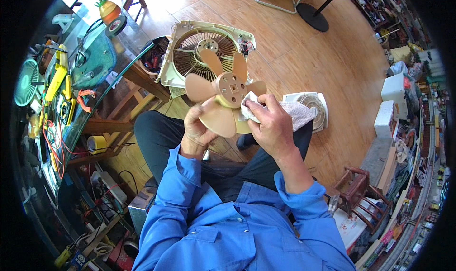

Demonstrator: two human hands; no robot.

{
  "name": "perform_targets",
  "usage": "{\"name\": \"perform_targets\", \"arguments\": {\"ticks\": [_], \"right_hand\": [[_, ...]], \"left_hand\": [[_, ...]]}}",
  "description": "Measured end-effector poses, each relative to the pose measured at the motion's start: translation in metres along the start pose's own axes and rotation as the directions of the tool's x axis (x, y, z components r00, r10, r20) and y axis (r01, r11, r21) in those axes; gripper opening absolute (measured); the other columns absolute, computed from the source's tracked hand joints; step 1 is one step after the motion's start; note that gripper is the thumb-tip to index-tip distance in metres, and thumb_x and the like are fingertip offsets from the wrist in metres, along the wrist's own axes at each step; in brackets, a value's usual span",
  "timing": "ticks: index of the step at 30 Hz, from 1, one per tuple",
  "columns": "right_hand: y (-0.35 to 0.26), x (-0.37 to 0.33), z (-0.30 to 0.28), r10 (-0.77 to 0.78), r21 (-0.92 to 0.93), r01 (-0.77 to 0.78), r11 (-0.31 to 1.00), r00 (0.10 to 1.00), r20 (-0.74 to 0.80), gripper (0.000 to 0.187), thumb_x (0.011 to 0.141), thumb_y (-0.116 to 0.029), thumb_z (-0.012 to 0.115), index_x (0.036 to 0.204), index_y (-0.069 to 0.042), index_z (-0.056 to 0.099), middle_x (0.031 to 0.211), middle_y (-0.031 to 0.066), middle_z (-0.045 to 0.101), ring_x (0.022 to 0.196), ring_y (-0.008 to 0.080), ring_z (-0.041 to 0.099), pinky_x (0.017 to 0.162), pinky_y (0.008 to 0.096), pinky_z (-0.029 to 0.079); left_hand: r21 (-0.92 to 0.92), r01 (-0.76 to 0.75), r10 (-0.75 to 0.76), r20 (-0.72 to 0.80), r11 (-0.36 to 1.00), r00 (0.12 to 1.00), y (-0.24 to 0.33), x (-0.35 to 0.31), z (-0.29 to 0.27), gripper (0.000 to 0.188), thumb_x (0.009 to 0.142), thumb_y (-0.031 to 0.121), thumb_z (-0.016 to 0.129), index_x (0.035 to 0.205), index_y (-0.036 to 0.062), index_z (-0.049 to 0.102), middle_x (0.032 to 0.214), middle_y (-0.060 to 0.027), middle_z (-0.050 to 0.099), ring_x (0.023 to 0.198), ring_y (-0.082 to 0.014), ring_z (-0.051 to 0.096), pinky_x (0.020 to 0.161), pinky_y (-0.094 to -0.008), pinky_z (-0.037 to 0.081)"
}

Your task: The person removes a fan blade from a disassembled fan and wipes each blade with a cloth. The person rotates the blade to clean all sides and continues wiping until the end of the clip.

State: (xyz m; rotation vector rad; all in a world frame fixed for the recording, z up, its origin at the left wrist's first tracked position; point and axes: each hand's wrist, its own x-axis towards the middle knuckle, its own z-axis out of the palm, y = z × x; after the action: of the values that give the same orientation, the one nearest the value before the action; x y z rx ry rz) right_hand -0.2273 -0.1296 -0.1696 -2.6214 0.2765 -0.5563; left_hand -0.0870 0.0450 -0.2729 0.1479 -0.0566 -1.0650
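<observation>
A beige plastic fan blade (218, 117) with several rounded vanes is held up in front of me, its round hub facing me. My left hand (195, 128) grips one vane at the lower left. My right hand (272, 126) pinches a white cloth (299, 114) against the blade just right of the hub, and the cloth's loose end hangs to the right. Behind the blade is an opened cream fan housing (167, 62) with a round slatted grille. Right of my knee, a white fan cover (304, 98) with a round grille lies on the floor.
A glass-topped table (128, 71) at the left carries a yellow multimeter (59, 71), red-handled pliers (85, 100) and a roll of black tape (115, 25). A small wooden chair (354, 190) stands at the lower right. Crowded shelves (422, 152) line the right side; a round black stand base (312, 17) is at the back.
</observation>
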Motion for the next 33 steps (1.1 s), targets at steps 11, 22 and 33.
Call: {"name": "perform_targets", "arguments": {"ticks": [11, 22, 33], "right_hand": [[0.002, -0.015, 0.018, 0.033, 0.003, -0.033, 0.999, 0.999, -0.037, 0.041, 0.083, -0.004, 0.083, 0.123, -0.004, 0.078, 0.112, 0.0115, 0.064, 0.101, 0.0348, 0.072, 0.079, 0.0465, 0.062], [-0.002, -0.063, 0.009, 0.024, 0.226, -0.004, 0.974, 0.996, -0.087, 0.028, 0.084, -0.007, 0.074, 0.11, 0.0, 0.078, 0.106, 0.014, 0.066, 0.085, 0.034, 0.073, 0.072, 0.0444, 0.061], [0.002, 0.006, 0.014, -0.049, 0.057, 0.05, 0.997, 0.998, -0.025, 0.042, 0.087, -0.007, 0.078, 0.128, -0.003, 0.073, 0.113, 0.0164, 0.063, 0.102, 0.0387, 0.071, 0.084, 0.0493, 0.061]], "left_hand": [[0.159, -0.035, 0.067, -0.198, 0.987, 0.978, -0.037, -0.003, -0.026, 0.065, 0.096, 0.016, 0.082, 0.153, 0.0001, 0.057, 0.141, -0.0185, 0.071, 0.127, -0.0357, 0.071, 0.116, -0.0527, 0.056], [0.079, -0.214, 0.224, -0.156, 0.974, 0.962, -0.018, 0.013, -0.008, 0.051, 0.107, 0.014, 0.073, 0.155, 0.0075, 0.057, 0.149, -0.0113, 0.068, 0.14, -0.0314, 0.065, 0.121, -0.0642, 0.051], [0.314, -0.156, 0.212, -0.155, 0.937, 0.965, -0.04, 0.006, 0.002, 0.052, 0.109, 0.016, 0.072, 0.157, 0.0063, 0.054, 0.149, -0.0104, 0.066, 0.139, -0.026, 0.066, 0.119, -0.0478, 0.056]]}}
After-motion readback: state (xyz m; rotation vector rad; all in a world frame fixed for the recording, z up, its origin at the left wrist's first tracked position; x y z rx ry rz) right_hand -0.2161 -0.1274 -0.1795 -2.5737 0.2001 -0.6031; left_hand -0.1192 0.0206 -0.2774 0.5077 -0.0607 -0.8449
